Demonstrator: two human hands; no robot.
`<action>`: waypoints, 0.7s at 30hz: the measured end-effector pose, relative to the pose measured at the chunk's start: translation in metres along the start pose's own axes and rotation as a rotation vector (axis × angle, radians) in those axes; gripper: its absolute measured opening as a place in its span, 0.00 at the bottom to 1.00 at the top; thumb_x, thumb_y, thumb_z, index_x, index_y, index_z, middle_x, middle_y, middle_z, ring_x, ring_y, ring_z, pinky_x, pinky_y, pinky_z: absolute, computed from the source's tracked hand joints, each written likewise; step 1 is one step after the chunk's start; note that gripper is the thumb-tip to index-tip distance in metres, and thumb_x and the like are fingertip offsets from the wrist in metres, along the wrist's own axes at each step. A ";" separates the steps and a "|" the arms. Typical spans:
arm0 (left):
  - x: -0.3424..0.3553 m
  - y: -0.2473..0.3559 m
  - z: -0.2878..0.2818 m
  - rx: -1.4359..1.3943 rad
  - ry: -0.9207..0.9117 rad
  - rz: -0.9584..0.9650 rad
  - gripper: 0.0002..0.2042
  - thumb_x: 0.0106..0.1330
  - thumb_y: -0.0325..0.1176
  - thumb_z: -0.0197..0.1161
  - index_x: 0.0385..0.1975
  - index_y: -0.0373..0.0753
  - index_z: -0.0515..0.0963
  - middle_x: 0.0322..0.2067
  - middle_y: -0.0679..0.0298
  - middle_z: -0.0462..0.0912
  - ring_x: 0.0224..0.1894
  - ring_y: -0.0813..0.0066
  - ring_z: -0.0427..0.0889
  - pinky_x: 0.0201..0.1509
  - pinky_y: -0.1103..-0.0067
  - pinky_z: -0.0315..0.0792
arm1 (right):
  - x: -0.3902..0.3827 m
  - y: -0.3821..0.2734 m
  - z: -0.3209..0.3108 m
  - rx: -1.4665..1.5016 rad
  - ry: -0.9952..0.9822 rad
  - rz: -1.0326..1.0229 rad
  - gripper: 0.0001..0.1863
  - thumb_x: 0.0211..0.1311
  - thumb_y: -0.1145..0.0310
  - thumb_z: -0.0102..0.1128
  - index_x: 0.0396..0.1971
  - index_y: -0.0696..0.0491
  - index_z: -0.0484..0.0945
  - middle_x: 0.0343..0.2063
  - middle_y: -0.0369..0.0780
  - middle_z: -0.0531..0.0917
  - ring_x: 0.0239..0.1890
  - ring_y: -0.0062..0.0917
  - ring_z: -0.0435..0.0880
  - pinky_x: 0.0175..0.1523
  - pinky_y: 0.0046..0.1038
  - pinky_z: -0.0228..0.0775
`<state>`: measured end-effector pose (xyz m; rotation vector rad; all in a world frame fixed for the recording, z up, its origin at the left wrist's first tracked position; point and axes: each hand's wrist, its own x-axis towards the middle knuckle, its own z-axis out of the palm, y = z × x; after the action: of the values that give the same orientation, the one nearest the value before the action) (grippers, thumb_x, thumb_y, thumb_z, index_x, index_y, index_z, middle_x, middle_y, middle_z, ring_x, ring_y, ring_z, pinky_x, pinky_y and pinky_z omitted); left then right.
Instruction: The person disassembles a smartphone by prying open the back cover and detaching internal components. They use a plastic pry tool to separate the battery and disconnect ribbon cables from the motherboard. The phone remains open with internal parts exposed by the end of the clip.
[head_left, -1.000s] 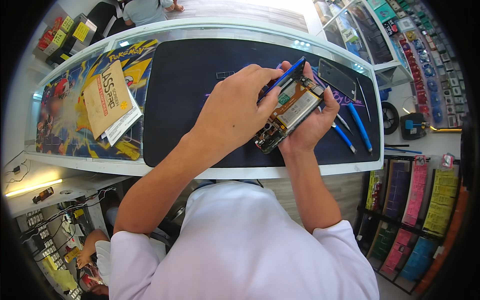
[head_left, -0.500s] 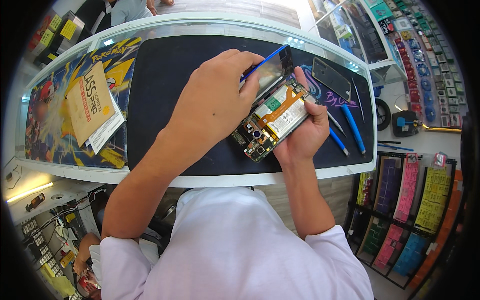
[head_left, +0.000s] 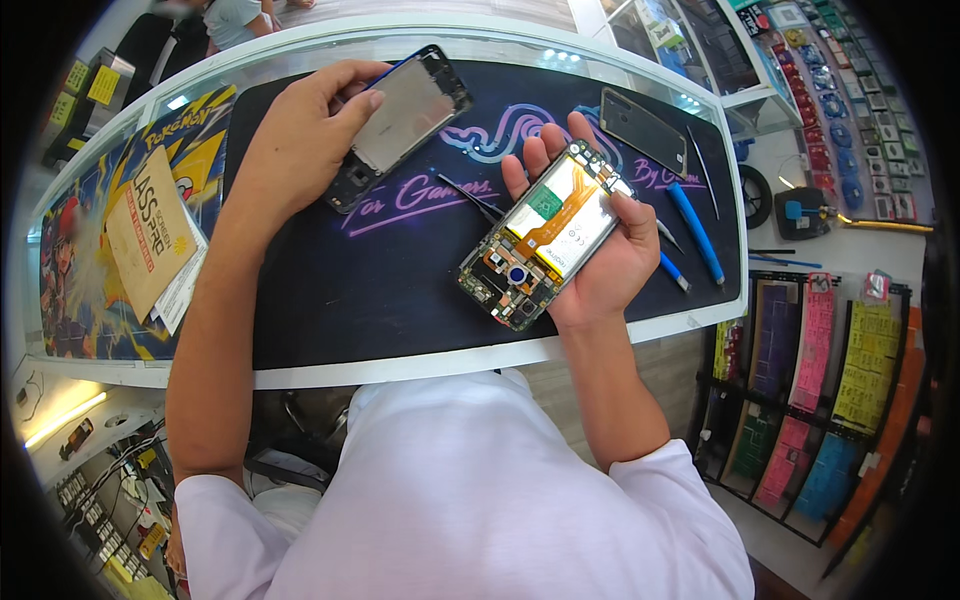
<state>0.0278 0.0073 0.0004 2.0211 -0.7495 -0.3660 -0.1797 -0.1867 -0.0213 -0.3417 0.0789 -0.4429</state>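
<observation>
My left hand (head_left: 305, 130) pinches a phone back cover (head_left: 410, 110) with a blue edge by its left side, its grey inner face turned up, above the far middle of the dark mat. In my right hand (head_left: 605, 255) lies an opened smartphone (head_left: 545, 240), tilted, with its battery, orange flex cable and circuit boards bare. My right thumb presses its right edge while the other fingers reach out behind it. Dark tweezers (head_left: 470, 198) rest on the mat between the two parts, partly hidden by the phone.
On the right of the mat (head_left: 330, 310) lie a transparent phone case (head_left: 645, 130), a blue pry tool (head_left: 697, 232), a thin metal tool (head_left: 703, 170) and a blue-handled tool (head_left: 675, 272). A brown envelope (head_left: 150, 235) sits at left. Another person (head_left: 235, 20) is beyond the glass counter.
My left hand has moved left and away with the back cover, apart from the phone. The phone stays in my right hand, and the tweezers now show on the mat.
</observation>
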 end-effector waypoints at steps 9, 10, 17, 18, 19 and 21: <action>0.000 -0.007 0.007 0.329 0.226 0.311 0.17 0.81 0.42 0.66 0.59 0.38 0.87 0.41 0.65 0.86 0.43 0.74 0.79 0.55 0.76 0.73 | 0.012 -0.009 0.009 -0.044 -0.002 -0.078 0.32 0.82 0.53 0.50 0.74 0.61 0.70 0.58 0.52 0.87 0.61 0.46 0.89 0.79 0.55 0.70; -0.002 -0.002 0.008 0.223 0.162 0.327 0.18 0.81 0.45 0.65 0.57 0.37 0.87 0.41 0.65 0.86 0.43 0.75 0.79 0.54 0.77 0.73 | 0.014 -0.009 0.011 -0.037 -0.013 -0.079 0.31 0.83 0.53 0.49 0.73 0.61 0.70 0.58 0.52 0.86 0.62 0.45 0.88 0.79 0.55 0.70; -0.031 0.031 0.032 -0.660 -0.543 0.050 0.25 0.82 0.57 0.64 0.48 0.35 0.85 0.35 0.71 0.82 0.39 0.81 0.77 0.47 0.81 0.72 | 0.035 0.004 0.038 -0.114 -0.001 -0.222 0.31 0.87 0.49 0.45 0.75 0.58 0.68 0.65 0.51 0.81 0.69 0.44 0.82 0.79 0.50 0.71; -0.033 0.033 0.031 -0.645 -0.596 -0.026 0.25 0.80 0.56 0.68 0.55 0.37 0.84 0.37 0.72 0.83 0.38 0.84 0.76 0.44 0.83 0.72 | 0.037 0.008 0.043 -0.174 -0.002 -0.246 0.31 0.89 0.49 0.43 0.76 0.56 0.67 0.69 0.50 0.79 0.71 0.42 0.80 0.79 0.48 0.72; -0.034 0.035 0.029 -0.659 -0.584 -0.046 0.24 0.79 0.55 0.68 0.55 0.37 0.84 0.37 0.71 0.83 0.37 0.85 0.76 0.44 0.84 0.72 | 0.038 0.011 0.046 -0.244 0.058 -0.262 0.30 0.89 0.49 0.43 0.76 0.56 0.67 0.69 0.50 0.79 0.72 0.42 0.80 0.78 0.47 0.72; -0.032 0.036 0.027 -0.696 -0.544 -0.088 0.23 0.79 0.52 0.70 0.57 0.36 0.84 0.38 0.71 0.84 0.37 0.86 0.76 0.43 0.84 0.73 | 0.038 0.014 0.049 -0.306 0.019 -0.270 0.30 0.89 0.50 0.42 0.76 0.55 0.67 0.70 0.50 0.78 0.72 0.42 0.79 0.78 0.47 0.72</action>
<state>-0.0240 -0.0047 0.0148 1.2970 -0.7192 -1.0928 -0.1323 -0.1768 0.0197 -0.6532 0.1201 -0.7045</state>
